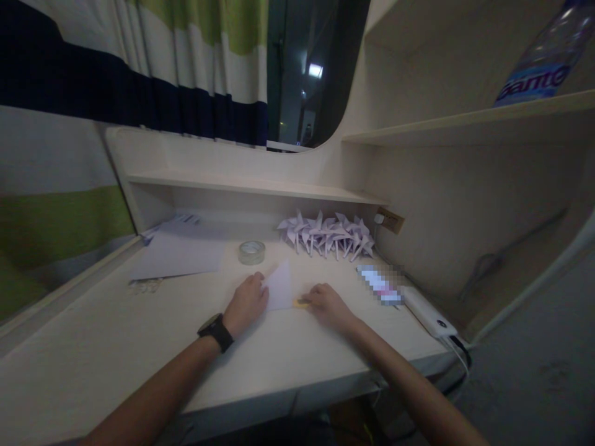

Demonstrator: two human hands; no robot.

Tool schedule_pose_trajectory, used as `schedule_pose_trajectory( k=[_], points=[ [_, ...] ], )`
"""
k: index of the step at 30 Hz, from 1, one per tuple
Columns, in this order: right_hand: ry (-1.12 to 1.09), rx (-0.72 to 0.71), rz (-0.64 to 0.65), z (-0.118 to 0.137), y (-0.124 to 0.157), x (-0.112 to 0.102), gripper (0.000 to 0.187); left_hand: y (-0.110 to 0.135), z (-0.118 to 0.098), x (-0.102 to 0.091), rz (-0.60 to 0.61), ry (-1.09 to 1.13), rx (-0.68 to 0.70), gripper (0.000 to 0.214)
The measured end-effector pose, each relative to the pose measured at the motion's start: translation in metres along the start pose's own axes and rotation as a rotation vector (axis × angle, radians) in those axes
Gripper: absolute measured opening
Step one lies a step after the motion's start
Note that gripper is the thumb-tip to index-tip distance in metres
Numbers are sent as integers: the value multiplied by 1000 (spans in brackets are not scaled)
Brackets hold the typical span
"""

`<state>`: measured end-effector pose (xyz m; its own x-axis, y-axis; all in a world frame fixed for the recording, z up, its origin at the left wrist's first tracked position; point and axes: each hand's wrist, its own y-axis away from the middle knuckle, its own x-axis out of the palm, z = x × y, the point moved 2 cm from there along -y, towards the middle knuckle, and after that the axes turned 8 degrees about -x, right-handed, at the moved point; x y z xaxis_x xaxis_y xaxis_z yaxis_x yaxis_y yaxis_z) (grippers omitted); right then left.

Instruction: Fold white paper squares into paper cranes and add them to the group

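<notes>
A small folded sheet of pale paper (280, 286) stands partly upright on the light desk (139, 347). My left hand (246, 302), with a black watch on its wrist, is curled against the sheet's left edge and holds it. My right hand (328, 303) lies just right of the sheet, fingers closed on a small yellow thing (301, 302) that I cannot name. A roll of clear tape (251, 251) sits behind the hands.
A pile of folded paper cranes (328, 234) lies at the back of the desk under a low shelf (251, 184). Flat sheets of paper (179, 253) lie at the back left. A white power bank (425, 313) with cable sits at the right edge. A water bottle (546, 56) lies on the upper shelf.
</notes>
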<state>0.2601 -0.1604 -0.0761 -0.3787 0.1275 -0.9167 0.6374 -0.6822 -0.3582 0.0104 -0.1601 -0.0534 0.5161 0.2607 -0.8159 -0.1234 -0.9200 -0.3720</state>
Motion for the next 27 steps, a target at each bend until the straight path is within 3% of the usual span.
schedule_pose_trajectory(
  k=[4, 8, 14, 27],
  points=[
    [0, -8, -11, 1, 1, 0, 31, 2, -8, -6, -55, -130, 124, 38],
    [5, -15, -32, 3, 1, -2, 31, 3, -9, 2, 112, -83, 355, 44],
    [-7, -42, -20, 5, -1, -3, 29, 3, 6, 21, 339, -60, 289, 46],
    [-31, -54, 5, 18, -15, -3, 24, 8, 6, 22, 317, -117, 318, 46]
  ],
)
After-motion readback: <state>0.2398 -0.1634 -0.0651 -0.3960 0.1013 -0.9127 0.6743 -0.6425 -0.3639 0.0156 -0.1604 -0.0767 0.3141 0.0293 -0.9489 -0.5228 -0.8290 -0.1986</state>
